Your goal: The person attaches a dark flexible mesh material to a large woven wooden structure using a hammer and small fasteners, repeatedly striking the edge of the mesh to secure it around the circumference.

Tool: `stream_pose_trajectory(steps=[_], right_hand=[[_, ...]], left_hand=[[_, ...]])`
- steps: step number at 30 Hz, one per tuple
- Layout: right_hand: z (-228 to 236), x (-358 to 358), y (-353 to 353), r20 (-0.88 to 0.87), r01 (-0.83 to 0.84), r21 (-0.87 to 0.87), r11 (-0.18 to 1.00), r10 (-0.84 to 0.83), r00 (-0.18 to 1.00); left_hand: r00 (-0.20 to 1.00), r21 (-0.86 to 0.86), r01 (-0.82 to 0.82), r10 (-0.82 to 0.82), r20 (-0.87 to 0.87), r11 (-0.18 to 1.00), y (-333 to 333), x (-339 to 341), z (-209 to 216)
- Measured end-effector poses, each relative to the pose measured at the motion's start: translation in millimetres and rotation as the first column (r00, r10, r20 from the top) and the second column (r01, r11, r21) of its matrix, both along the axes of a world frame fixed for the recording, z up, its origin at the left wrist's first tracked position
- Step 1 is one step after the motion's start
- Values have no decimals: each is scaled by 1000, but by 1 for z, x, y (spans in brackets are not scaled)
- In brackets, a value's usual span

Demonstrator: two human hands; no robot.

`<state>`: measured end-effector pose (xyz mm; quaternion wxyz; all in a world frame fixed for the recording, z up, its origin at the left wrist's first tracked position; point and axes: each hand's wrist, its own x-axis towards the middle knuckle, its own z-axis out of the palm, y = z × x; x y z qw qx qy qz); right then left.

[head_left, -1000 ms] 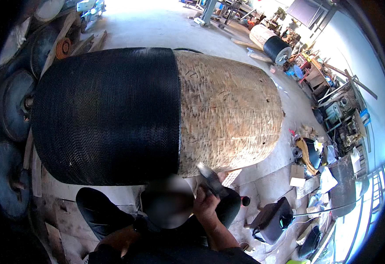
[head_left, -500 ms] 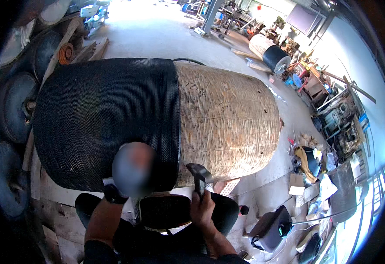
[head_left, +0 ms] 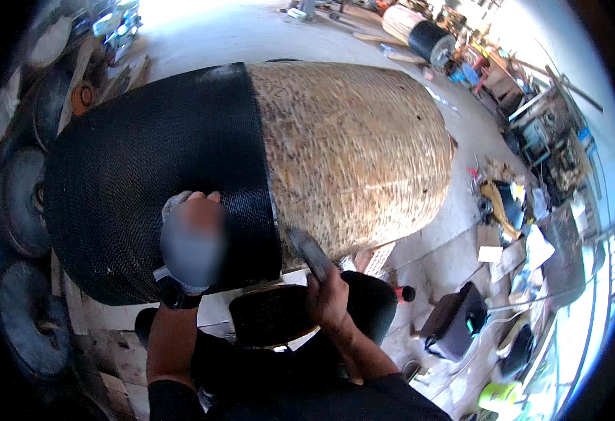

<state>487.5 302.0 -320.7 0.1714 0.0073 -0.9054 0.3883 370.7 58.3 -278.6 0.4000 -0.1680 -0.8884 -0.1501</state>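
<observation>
We're seemingly working this drum [head_left: 356, 154] — right hand [head_left: 328, 298] gripping a hammer [head_left: 310, 253], left hand [head_left: 194, 245] blurred, grip unclear — next needing careful aim

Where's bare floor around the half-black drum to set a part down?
Widest: floor beyond the half-black drum, between the planks at left and the smaller drum at right. Narrower: between that half-black drum's right end and the cardboard. Crowded: left, with round discs; right, with plastic bags.

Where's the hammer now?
In the head view, below centre, the hammer is in the right hand, by the tan roller section, just right of the black section.
</observation>
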Motion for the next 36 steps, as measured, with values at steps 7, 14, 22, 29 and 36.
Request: stream_pose_trajectory(steps=[7,14,22,29,36], right_hand=[[-27,25,16,161,102,-55,993,-92,983],[-32,38,24,204,95,-107,990,-72,976],[-32,49,25,194,64,-152,986,-34,980],[-50,55,31,233,4,-129,992,26,972],[-21,57,15,126,-2,-219,976,31,992]], left_hand=[[995,-93,-78,71,-75,993,19,15,19],[942,177,325,-335,26,929,76,78,-26],[937,241,204,-261,234,949,93,89,-61],[907,315,167,-271,323,934,99,88,-47],[916,282,30,-139,376,959,114,89,-40]])
